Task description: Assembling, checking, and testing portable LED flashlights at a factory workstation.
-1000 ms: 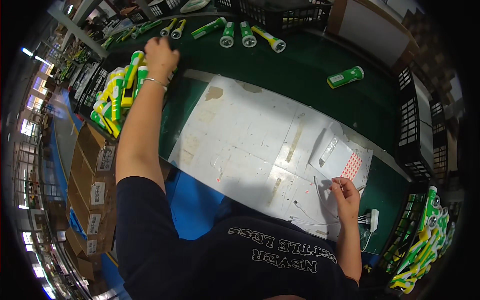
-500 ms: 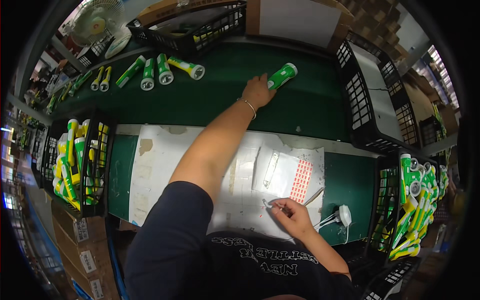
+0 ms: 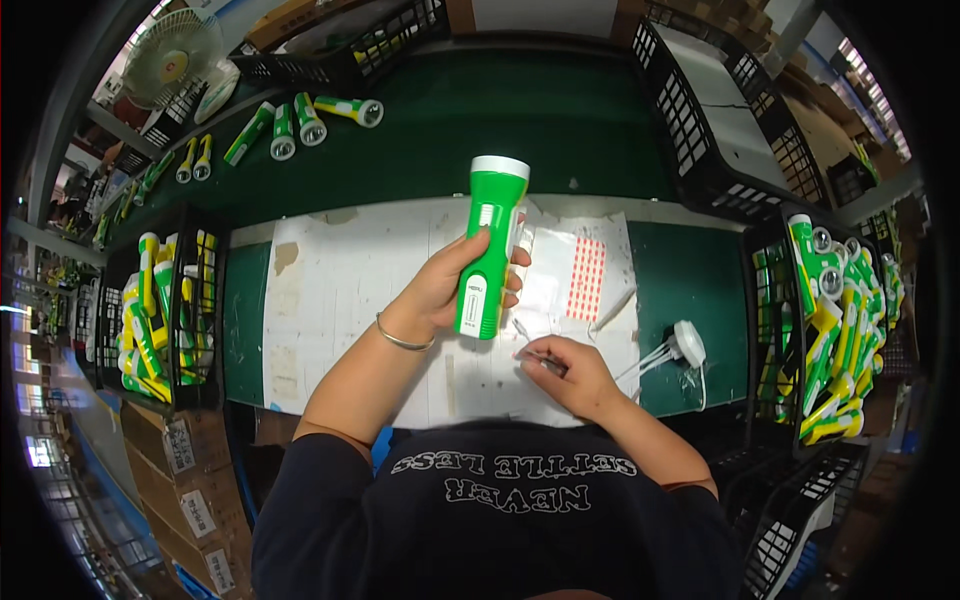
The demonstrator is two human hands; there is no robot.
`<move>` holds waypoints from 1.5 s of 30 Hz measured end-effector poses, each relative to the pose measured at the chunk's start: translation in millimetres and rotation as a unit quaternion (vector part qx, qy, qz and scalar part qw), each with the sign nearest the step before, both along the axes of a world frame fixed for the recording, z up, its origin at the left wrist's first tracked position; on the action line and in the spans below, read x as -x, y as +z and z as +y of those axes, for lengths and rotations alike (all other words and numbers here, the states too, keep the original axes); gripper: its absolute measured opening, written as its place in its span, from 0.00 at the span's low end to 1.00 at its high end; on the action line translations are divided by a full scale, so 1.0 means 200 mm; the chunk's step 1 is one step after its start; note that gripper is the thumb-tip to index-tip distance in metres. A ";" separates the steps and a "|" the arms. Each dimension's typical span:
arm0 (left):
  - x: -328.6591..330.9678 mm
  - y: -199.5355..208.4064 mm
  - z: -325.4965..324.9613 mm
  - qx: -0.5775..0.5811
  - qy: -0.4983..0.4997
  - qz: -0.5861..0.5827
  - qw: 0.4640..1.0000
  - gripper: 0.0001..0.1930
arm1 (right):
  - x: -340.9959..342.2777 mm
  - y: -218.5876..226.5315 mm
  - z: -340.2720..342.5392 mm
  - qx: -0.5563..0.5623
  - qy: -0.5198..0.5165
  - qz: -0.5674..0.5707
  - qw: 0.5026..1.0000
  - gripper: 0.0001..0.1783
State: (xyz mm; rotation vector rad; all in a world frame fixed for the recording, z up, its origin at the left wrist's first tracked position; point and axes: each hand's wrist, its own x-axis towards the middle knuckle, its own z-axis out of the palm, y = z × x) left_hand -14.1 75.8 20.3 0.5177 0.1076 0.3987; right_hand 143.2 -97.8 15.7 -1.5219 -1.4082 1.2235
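Observation:
My left hand (image 3: 445, 282) is wrapped around a green flashlight (image 3: 484, 265) with a white head, held upright over the white work sheet (image 3: 345, 300). Its lens end points away from me and its switch side faces up. Just right of its base, my right hand (image 3: 580, 376) pinches a thin white cable (image 3: 521, 330), whose small tip sticks out past the fingertips. More white cables run from beside that wrist to a round white plug-like unit (image 3: 687, 344). Beyond the right hand lies a sheet of red-and-white stickers (image 3: 586, 278) on clear plastic.
Several green and yellow flashlights (image 3: 283, 135) lie on the green bench at the far left. Black crates of flashlights stand at left (image 3: 190, 310) and right (image 3: 775, 330). Another black crate (image 3: 690, 120) stands at the back right, and a fan (image 3: 172, 62) at the far left.
My left hand has brought the flashlight from the far bench back over the white sheet and turned it upright. My right hand keeps its pinch on the cable near the same spot.

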 end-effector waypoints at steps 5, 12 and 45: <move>0.01 0.01 -0.18 0.007 0.110 0.178 0.978 0.26 | 0.02 0.00 -0.09 -0.017 0.008 -0.020 1.000 0.14; 0.04 -0.06 -0.39 0.071 0.089 0.154 0.981 0.22 | 0.01 0.02 -0.22 -0.046 -0.010 -0.049 0.998 0.14; 0.01 -0.07 -0.46 -0.147 0.273 0.235 0.921 0.23 | 0.12 0.13 -0.21 -0.360 0.218 -0.307 0.854 0.12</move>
